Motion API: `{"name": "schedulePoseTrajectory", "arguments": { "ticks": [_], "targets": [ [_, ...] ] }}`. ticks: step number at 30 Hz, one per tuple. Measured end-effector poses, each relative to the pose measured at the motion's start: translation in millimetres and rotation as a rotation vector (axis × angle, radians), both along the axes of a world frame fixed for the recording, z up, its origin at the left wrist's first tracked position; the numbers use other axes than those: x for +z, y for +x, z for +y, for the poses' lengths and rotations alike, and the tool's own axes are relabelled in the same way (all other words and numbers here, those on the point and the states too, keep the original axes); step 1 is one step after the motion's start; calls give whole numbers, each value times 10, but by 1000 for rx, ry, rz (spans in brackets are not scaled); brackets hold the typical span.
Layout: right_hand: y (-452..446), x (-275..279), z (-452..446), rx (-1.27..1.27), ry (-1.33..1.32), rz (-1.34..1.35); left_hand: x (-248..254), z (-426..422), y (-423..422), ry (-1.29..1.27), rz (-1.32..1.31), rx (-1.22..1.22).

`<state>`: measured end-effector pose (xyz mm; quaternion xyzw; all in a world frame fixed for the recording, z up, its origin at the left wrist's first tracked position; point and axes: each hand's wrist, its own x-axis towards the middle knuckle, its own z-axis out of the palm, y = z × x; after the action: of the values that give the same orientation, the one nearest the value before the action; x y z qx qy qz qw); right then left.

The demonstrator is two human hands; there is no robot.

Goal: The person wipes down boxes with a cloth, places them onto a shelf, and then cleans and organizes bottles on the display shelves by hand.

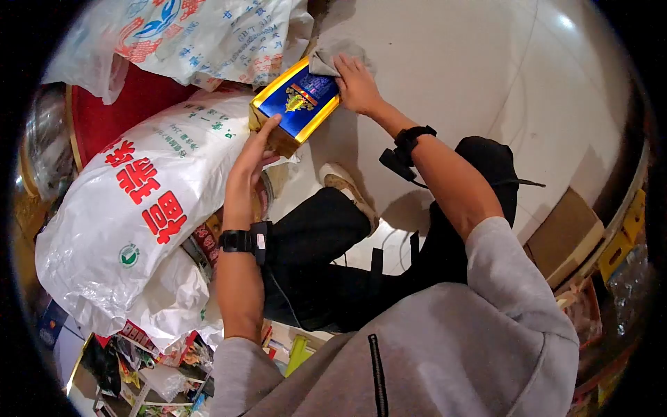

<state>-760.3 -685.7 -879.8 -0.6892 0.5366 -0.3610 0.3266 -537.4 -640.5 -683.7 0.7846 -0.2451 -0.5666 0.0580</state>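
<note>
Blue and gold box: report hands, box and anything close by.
Left hand gripping box at lower edge. Right hand pressing grey cloth to far end. White sack close on left side.

Place: a small shop or its stockroom, we judge; which of the two, we cannot tell. Items we list in evidence: one bulging white sack (90, 236), printed with large red characters; one printed plastic bag (215, 35), above it; small colourful packets (163, 379), crowded together at lower left; clear-wrapped goods (50, 142), left edge; brown cardboard (566, 236), right side; pale, glossy tiled floor (445, 55), goods packed closely along its sides.
</note>
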Motion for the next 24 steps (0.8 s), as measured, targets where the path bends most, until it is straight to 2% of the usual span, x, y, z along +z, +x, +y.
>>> {"name": "schedulePoseTrajectory", "arguments": {
  "ticks": [3,5,8,9,11,16,20,22,24],
  "targets": [
    [74,28,-45,-76,109,57,-1,23,22,-2,-12,-7],
    [115,44,-78,-245,200,59,-32,27,29,-7,-21,-33],
    [135,-11,-76,-312,210,36,95,77,-119,-47,-108,-50],
    [152,14,-60,-315,209,36,-12,88,-7,-54,-57,-76],
    [227,133,83,-300,47,112,-161,111,166,-51,-65,-89],
    [394,759,380,-127,-9,42,-59,104,68,-73,-31,-78],
    [381,1224,640,39,-72,-9,-196,105,244,-43,23,-49],
    [375,1343,751,54,-78,-22,-204,85,211,-17,70,-68],
    [347,1365,770,72,-82,-42,-210,143,205,-104,-19,-133]
  ]
}}
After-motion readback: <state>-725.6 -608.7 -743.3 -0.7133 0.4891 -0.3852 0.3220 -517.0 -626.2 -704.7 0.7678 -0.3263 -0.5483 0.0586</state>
